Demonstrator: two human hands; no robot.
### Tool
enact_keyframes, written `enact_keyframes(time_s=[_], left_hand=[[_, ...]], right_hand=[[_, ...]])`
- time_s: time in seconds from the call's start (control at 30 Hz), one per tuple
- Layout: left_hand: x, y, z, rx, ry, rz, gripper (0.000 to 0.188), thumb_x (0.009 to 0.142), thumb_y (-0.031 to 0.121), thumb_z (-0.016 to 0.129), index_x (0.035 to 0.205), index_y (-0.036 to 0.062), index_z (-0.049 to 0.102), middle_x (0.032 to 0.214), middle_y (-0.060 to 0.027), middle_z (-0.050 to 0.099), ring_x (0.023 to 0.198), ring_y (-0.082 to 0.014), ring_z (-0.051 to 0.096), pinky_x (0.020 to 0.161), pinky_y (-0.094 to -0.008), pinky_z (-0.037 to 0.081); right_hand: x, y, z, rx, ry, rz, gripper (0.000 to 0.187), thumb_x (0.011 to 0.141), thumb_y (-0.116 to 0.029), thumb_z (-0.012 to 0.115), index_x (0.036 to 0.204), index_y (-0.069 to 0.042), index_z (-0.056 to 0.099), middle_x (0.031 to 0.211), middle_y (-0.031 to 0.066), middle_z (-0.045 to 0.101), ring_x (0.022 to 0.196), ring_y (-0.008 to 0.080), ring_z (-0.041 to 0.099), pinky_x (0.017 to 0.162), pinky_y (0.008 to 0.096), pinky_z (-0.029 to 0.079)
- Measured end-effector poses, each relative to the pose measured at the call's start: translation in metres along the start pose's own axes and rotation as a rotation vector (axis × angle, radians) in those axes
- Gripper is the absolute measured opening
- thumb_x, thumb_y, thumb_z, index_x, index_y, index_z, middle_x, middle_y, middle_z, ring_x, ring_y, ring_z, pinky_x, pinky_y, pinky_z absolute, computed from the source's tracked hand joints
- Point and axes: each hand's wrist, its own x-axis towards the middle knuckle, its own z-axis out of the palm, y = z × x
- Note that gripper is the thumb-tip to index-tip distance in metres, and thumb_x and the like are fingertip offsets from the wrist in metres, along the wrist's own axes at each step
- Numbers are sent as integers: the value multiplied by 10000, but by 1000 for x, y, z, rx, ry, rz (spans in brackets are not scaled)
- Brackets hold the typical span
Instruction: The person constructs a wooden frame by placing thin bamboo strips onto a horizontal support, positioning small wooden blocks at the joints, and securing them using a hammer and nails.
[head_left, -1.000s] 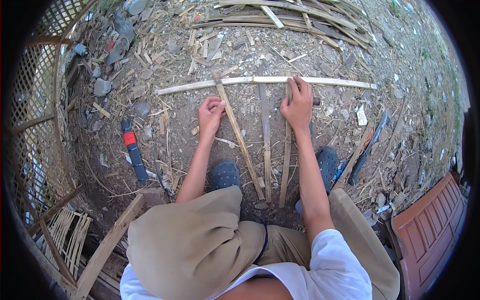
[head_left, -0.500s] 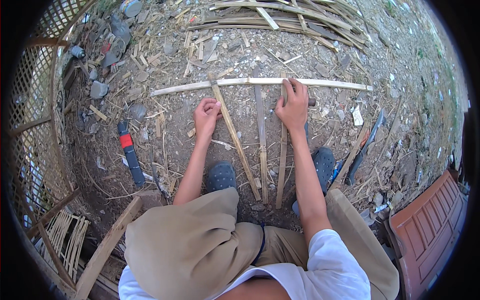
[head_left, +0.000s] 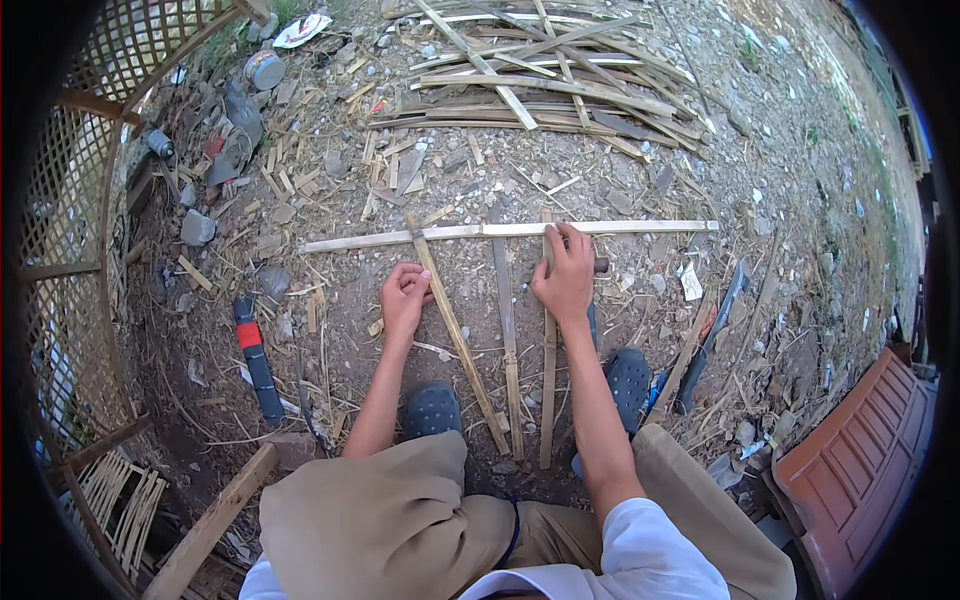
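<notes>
A pale wooden strip (head_left: 640, 227) lies crosswise, with three thin wooden slats running from it toward me. My left hand (head_left: 404, 302) is beside the left slat (head_left: 462, 345), thumb and fingers pinched together; anything between them is too small to make out. My right hand (head_left: 567, 275) grips the right slat (head_left: 549, 390) just below the crosswise strip, fingertips near the crossing. Between them lies the middle slat (head_left: 513, 390). A dark cylindrical end (head_left: 601, 265), perhaps a hammer's head, sticks out beside my right hand; the rest is mostly hidden by hand and forearm.
A pile of long wooden strips (head_left: 560, 90) lies at the far side. At right is a saw-like tool (head_left: 715, 340); at left, a dark bar with red tape (head_left: 258, 360). A lattice panel (head_left: 75, 200) stands left, a reddish-brown panel (head_left: 860, 440) lower right. Wood scraps litter the ground.
The view has tipped up, so the hands and slats sit lower in it and more of the far pile shows. Both hands keep about the same places against the slats.
</notes>
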Motion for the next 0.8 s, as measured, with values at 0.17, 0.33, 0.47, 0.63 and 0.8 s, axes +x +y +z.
enact_keyframes(time_s=[0.17,0.33,0.47,0.63,0.8], left_hand=[[0,1,0,18,-19,1,128,1090,146,720,1167,60,664,969,13,710,880,-77,701,785,-277,627],[2,-4,-1,9,-11,9,113,1086,125,719,1156,54,666,960,2,715,868,-84,710,771,-282,639],[4,-6,-2,6,1,16,98,1084,84,710,1148,30,659,953,-22,719,859,-101,730,751,-286,661],[3,-6,-2,27,0,7,116,1092,138,718,1163,55,678,966,0,728,863,-87,720,749,-271,635],[3,-4,-1,30,-1,7,121,1094,142,718,1163,52,677,943,3,724,857,-79,712,747,-266,632]], right_hand=[[2,0,-1,-15,-4,-1,579,788,-50,710,1366,-16,684,1401,171,619,1321,385,585,1059,520,493],[1,-1,0,-14,0,-1,579,787,-51,711,1365,-18,685,1404,172,616,1323,385,585,1065,519,493],[1,0,2,-10,-1,1,579,788,-52,711,1366,-19,685,1401,172,618,1324,385,585,1070,519,492],[0,-1,1,1,-11,7,583,786,-55,709,1367,-20,687,1403,172,620,1332,385,585,1077,520,491],[0,1,1,-18,-8,4,586,784,-59,708,1368,-20,689,1407,170,620,1334,383,585,1070,521,493]])
